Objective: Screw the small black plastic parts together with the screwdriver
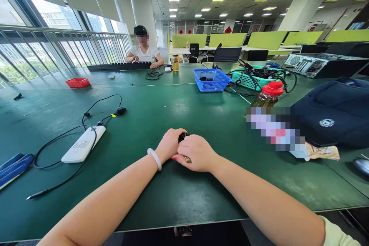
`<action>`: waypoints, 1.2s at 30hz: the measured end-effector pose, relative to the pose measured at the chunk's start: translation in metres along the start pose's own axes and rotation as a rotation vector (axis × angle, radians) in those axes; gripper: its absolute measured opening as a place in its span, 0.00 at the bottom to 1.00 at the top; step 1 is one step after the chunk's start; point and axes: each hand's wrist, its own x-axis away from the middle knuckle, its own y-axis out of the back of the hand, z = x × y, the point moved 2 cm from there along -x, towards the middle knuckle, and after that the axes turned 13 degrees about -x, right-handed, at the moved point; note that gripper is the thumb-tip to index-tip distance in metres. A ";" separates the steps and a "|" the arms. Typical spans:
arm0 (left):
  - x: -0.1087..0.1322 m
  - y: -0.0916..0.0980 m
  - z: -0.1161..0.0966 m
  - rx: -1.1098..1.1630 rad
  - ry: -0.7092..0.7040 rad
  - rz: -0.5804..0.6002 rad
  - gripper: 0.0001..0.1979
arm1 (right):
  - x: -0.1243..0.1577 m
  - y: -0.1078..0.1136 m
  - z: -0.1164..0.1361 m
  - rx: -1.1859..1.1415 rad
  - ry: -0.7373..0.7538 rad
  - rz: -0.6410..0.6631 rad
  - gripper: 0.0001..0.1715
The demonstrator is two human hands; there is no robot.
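Note:
My left hand (170,143) and my right hand (198,153) meet over the middle of the green table, fingers wrapped around a small glossy black object (183,137). Only its top shows between them, so its kind cannot be made out. A white bracelet (155,159) circles my left wrist, and a ring (188,159) is on a finger of my right hand. To the left of my hands lies a white power bank (83,145) with a black cable (59,138) looped over and around it.
Blue gloves (14,167) lie at the left edge. Farther back are a red tray (77,82), a blue basket (212,84) and a green basket (250,80) of cables. A red-capped bottle (266,95) and dark bag (334,111) stand right. A person (144,52) sits opposite.

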 end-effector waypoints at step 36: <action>0.005 0.005 -0.004 -0.022 0.015 -0.014 0.17 | 0.012 0.037 -0.041 -0.625 -0.715 -0.494 0.31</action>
